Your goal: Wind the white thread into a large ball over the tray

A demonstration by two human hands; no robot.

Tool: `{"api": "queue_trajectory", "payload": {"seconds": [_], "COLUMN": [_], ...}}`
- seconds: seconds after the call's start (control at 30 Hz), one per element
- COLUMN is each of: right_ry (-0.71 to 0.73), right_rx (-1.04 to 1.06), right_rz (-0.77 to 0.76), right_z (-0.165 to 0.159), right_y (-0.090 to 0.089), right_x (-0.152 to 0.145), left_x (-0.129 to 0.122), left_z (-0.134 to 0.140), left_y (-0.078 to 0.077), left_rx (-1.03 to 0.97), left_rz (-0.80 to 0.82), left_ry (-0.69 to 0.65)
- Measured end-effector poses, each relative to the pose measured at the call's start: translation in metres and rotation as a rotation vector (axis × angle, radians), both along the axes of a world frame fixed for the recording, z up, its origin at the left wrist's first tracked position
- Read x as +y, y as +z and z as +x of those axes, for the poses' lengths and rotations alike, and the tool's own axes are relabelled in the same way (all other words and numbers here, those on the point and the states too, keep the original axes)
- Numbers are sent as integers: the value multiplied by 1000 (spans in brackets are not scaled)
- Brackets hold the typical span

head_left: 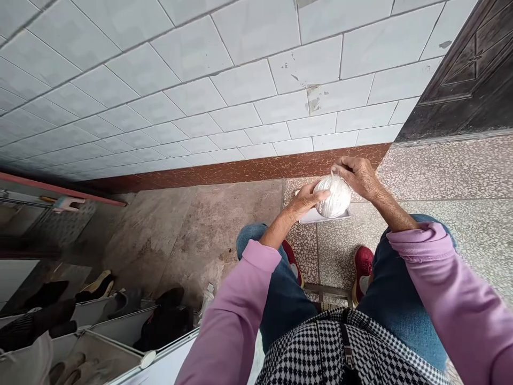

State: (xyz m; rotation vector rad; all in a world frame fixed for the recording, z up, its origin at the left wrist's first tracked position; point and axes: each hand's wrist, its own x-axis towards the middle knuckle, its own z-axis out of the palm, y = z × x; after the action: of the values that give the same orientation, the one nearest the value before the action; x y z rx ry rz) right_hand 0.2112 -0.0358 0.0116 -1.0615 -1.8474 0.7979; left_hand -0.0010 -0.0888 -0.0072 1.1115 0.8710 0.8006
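A round white ball of what looks like yarn or cord point(334, 199) is held up in front of my knees. My left hand point(306, 200) grips its left side, with the thumb laid across the front. At the ball's upper right, my right hand point(356, 175) is closed in a pinch on a white strand that rises from the ball's top. Below the ball, a shallow white box or lid point(308, 216) rests on the floor, partly hidden by the ball and my left hand.
A white tiled wall point(240, 80) with a brown base strip runs ahead of me. To the right stands a dark door point(468, 80). A shoe rack point(120, 326) with several shoes is at lower left. My red shoes point(364, 261) flank the box's near side on speckled floor tiles.
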Motion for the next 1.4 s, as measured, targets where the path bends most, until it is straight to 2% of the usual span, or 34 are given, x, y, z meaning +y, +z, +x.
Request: {"api": "queue_trajectory", "payload": {"seconds": [0.07, 0.17, 0.43, 0.57, 0.67, 0.83, 1.0, 1.13, 1.27, 1.33, 1.4], "right_ry": [20, 20, 82, 96, 135, 165, 261, 364, 363, 306, 227], "right_rx": [20, 49, 161, 55, -54, -135, -156, -149, -176, -210, -265], "right_rz": [-15, -27, -172, -183, -161, -153, -153, -140, -62, 2, 60], "right_z": [-1, -4, -24, -46, -61, -67, -69, -71, -58, -46, -35], "right_y": [-2, -8, -32, -44, -46, -35, -21, -7, 16, 26, 32], "right_x": [2, 6, 12, -5, -23, -42, -57, -71, -72, -66, -57], "left_x": [-1, 0, 8, 21, 29, 33, 35, 39, 36, 33, 29], "left_z": [-3, -7, -5, -9, -14, -19, -23, -26, -28, -28, -30], "left_y": [6, 11, 11, 7, 1, -6, -11, -11, -7, -6, -5], "left_rx": [-13, -40, -138, -240, -226, -105, 21, 250, 519, 570, 539], "left_rz": [3, 12, 43, 33, 55, 127, 179, 349, 485, 477, 418], "left_ry": [13, 102, 290, 476, 629, 815, 897, 937, 878, 772, 631]}}
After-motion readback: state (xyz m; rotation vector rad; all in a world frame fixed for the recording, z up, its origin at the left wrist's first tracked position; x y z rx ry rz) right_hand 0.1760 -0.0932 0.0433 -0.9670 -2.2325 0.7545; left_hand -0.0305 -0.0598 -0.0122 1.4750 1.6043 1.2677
